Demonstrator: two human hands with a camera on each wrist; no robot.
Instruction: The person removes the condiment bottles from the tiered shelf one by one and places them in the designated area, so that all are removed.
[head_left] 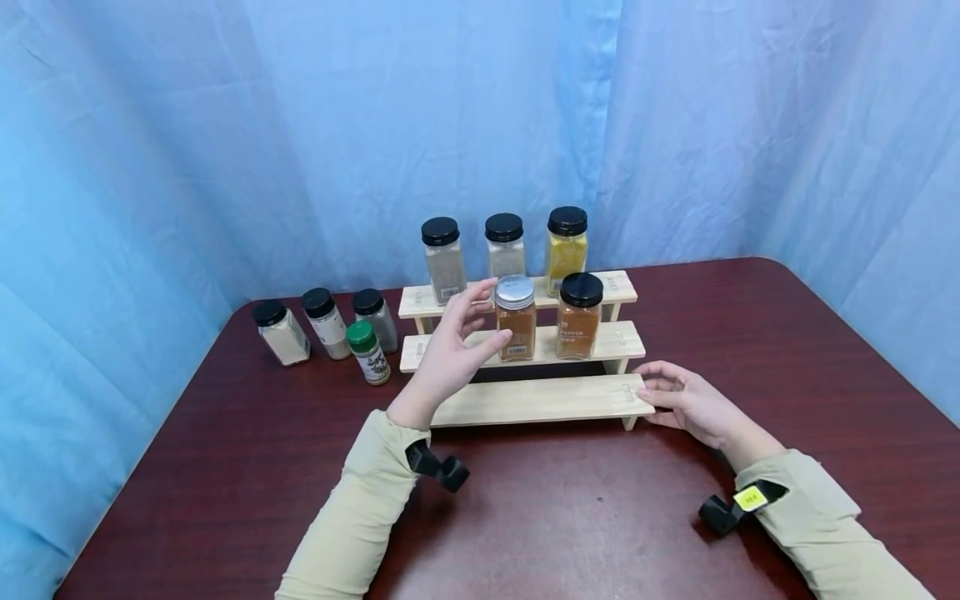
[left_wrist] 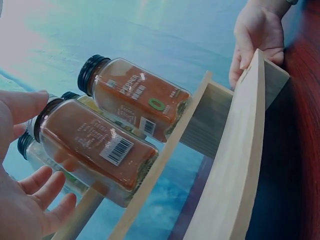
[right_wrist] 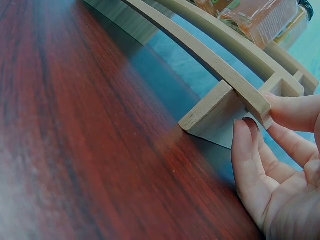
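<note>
A three-step wooden spice rack stands on the table. My right hand holds the right end of its lowest board, thumb at the board and fingers around the end, as the right wrist view also shows. My left hand is by the silver-lidded jar of reddish-brown powder on the middle step, fingers loosely spread. Whether a fingertip touches its lid I cannot tell. Right of that jar stands a black-lidded pepper jar; both show in the left wrist view.
On the top step stand two pale-powder jars and a yellow-powder jar. Left of the rack are a green-capped shaker and black-lidded jars on the dark red table. A blue curtain hangs behind.
</note>
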